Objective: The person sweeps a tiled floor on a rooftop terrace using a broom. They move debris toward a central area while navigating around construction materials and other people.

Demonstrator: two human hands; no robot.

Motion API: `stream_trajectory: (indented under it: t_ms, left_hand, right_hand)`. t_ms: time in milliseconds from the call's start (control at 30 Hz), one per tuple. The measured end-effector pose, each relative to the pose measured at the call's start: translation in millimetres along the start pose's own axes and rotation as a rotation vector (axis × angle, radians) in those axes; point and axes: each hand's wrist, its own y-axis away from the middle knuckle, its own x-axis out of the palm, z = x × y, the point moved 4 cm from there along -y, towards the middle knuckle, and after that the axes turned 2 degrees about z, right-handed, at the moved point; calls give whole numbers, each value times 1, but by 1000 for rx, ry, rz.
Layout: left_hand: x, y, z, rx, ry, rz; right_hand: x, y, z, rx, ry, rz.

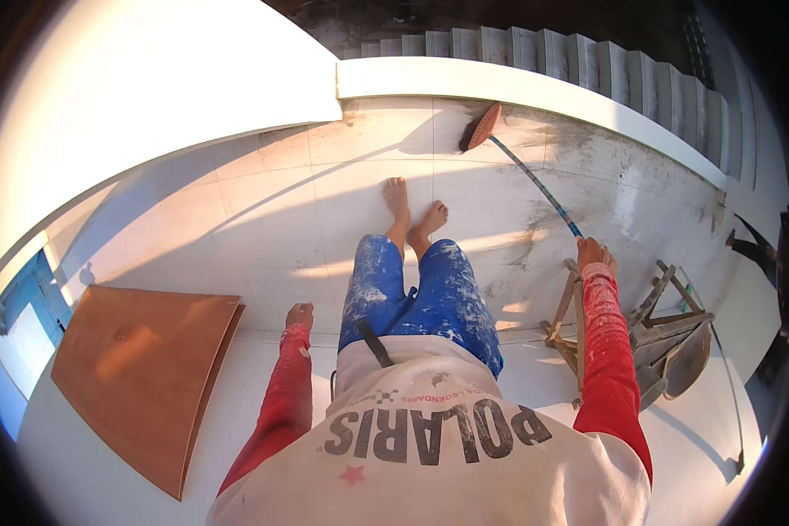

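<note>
My right hand (595, 252) is closed around the upper end of a broom's patterned blue handle (537, 185). The handle slants forward and to the left, down to a reddish broom head (483, 128) with dark bristles. That head rests on the tiled floor near the low white wall. On the other side of my body, my left hand (300, 315) hangs beside my thigh with its fingers curled in and nothing seen in it. My bare feet stand on the tiles, a little short of the broom head.
Behind the low white wall (517, 85), steps (579, 60) run along the far side. A brown board (145, 368) leans at the left, near a blue door frame (35, 302). Wooden frames (666, 320) stand close to my right arm. Dark smudges mark the floor tiles (368, 131).
</note>
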Motion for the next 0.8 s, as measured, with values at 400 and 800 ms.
stream_trajectory:
  t_ms: [400, 800]
  left_hand:
    - [-5, 2, -70, 250, 204, -42]
    - [55, 135, -94, -14, 93, -24]
  right_hand:
    - [-72, 57, 97, -542, 84, 78]
    - [-14, -182, 71, -587, 184, 6]
